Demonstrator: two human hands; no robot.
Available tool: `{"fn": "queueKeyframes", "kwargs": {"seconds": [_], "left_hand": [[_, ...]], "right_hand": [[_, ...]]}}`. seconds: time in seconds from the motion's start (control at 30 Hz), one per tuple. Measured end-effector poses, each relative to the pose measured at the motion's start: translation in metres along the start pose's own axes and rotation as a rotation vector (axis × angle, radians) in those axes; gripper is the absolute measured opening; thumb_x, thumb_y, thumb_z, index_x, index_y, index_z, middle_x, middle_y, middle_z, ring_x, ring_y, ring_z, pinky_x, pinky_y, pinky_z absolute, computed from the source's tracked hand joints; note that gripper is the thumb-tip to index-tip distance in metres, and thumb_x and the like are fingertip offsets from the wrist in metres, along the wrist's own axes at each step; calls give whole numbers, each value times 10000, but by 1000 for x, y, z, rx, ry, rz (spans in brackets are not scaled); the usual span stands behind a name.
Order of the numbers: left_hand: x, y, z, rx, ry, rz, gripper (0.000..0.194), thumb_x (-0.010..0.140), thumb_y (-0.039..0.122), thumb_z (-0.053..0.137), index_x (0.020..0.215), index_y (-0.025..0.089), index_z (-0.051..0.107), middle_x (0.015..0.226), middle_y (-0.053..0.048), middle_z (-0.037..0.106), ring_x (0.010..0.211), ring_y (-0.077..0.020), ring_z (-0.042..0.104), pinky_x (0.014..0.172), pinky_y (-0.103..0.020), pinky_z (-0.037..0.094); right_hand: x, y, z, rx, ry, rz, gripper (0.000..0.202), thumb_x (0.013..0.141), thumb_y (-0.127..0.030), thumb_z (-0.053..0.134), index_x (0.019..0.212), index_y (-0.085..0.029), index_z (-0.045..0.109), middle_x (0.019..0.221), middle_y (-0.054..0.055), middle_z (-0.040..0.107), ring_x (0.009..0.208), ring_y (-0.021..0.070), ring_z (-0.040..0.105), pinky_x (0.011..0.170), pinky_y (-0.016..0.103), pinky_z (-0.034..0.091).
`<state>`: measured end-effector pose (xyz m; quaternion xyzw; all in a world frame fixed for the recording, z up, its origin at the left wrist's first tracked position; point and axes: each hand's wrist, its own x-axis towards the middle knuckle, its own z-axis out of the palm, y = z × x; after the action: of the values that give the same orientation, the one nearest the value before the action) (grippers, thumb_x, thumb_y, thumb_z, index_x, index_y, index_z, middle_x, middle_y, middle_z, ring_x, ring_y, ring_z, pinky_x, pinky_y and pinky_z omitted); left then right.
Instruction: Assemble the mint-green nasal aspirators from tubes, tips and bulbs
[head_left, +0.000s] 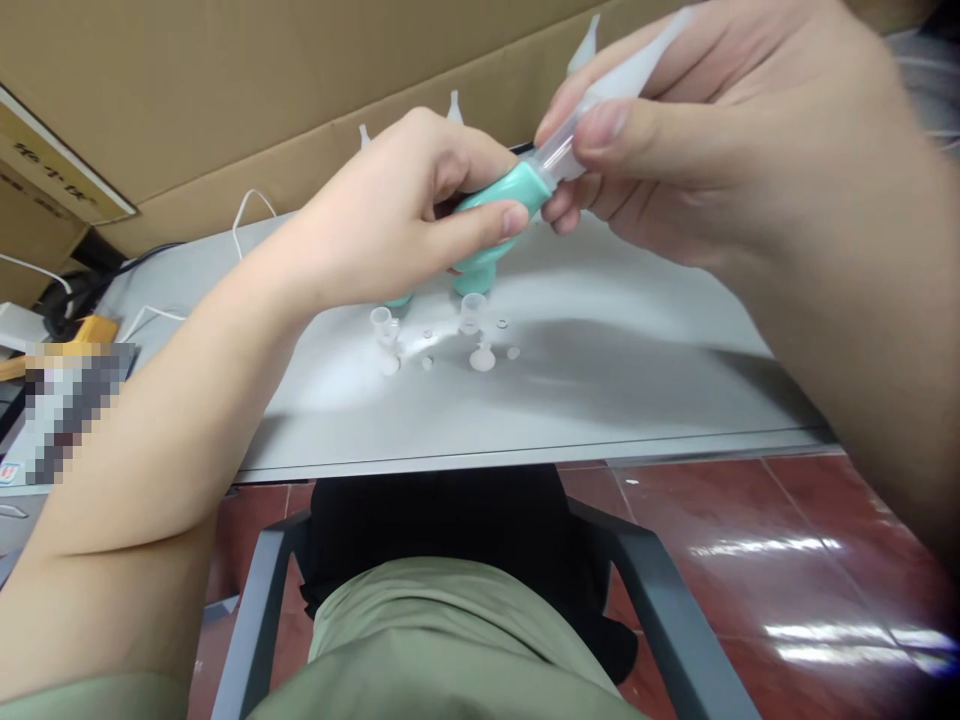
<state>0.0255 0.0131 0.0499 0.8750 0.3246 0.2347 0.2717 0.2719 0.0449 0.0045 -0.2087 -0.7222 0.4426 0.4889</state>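
Note:
My left hand (442, 190) is wrapped round a teal plastic body (506, 205), its thumb lying along the near side. At the body's upper right end, my right hand (645, 140) pinches a clear tube (562, 145) with a translucent white pointed tip (645, 60) slanting up and right. The tube touches the teal body's opening. Below my hands on the grey table (600, 400) stand two small clear cups (472, 313). Small discs and rings lie near them, including a white round piece (482, 357). Another teal piece shows partly under my left hand.
More translucent tips (454, 107) stick up behind my hands, before a cardboard wall (262, 80). White and black cables and an orange item (97, 330) are at the left. The table's front edge (420, 466) runs above my lap, between dark chair armrests (262, 610).

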Motion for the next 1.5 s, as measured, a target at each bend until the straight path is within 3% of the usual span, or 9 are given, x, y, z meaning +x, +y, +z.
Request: {"fn": "queueKeyframes", "kwargs": {"seconds": [0.23,0.43,0.53,0.63,0.77,0.93,1.07,1.2,1.5], "left_hand": [[-23,5,-16,25,-5,-37,200,1098,392,882,1162,222,968,1004,-46,844,874,-209,689,812,-382,487],[-59,6,-33,-5,53,-110,200,1072,327,801,1105,189,942,1014,2,860,1040,-263,845,936,-401,616],[-76,-1,-41,-29,116,-133,184,1054,319,812,1088,190,939,1014,-15,851,1035,-265,840,935,-422,630],[-89,-15,-49,-56,136,-127,204,1049,393,897,1094,205,959,978,-40,838,962,-248,797,943,-449,643],[-95,-35,-54,-72,104,-125,396,1075,555,926,1144,165,948,982,-48,832,1023,-277,814,1050,-531,662],[-98,-57,-57,-175,85,-101,414,979,660,1044,1058,264,951,1085,-44,911,978,-230,810,949,-429,671],[-102,-80,-60,-123,129,-194,371,908,563,1114,1060,272,938,1011,-42,897,906,-202,759,831,-385,620],[-103,-100,-57,-54,175,-335,399,829,514,1115,1033,252,894,1011,-62,896,892,-235,761,852,-431,629],[-100,-102,-51,138,216,-423,291,810,419,1001,1063,304,915,1106,-50,923,1042,-310,830,964,-480,660]], "right_hand": [[4,-8,23,165,-32,29,228,899,-318,1095,894,-208,895,824,-34,789,731,73,738,693,200,638],[15,-24,60,204,-79,102,411,813,-376,1180,807,-162,828,800,-20,770,700,77,718,676,190,640],[27,-28,79,287,-92,160,310,1054,-129,947,800,-106,772,781,10,768,658,75,729,644,165,639],[39,-24,94,340,-106,225,357,1158,-5,720,811,-75,762,769,33,765,628,77,728,629,165,637],[46,-16,103,367,-128,286,419,1171,-1,686,770,-93,763,741,26,755,609,74,719,619,158,632],[39,-16,95,288,-36,209,361,1165,-39,727,844,-167,829,780,-10,784,694,88,763,690,188,675],[32,-8,90,174,29,90,291,1067,-20,809,829,-186,843,833,-8,786,730,107,767,681,236,679],[29,10,92,167,-7,-3,193,976,-60,929,839,-170,847,835,1,781,713,103,755,673,236,664],[20,17,93,90,-103,-5,260,828,-243,1135,865,-210,880,818,-12,794,712,109,737,683,262,632]]}}
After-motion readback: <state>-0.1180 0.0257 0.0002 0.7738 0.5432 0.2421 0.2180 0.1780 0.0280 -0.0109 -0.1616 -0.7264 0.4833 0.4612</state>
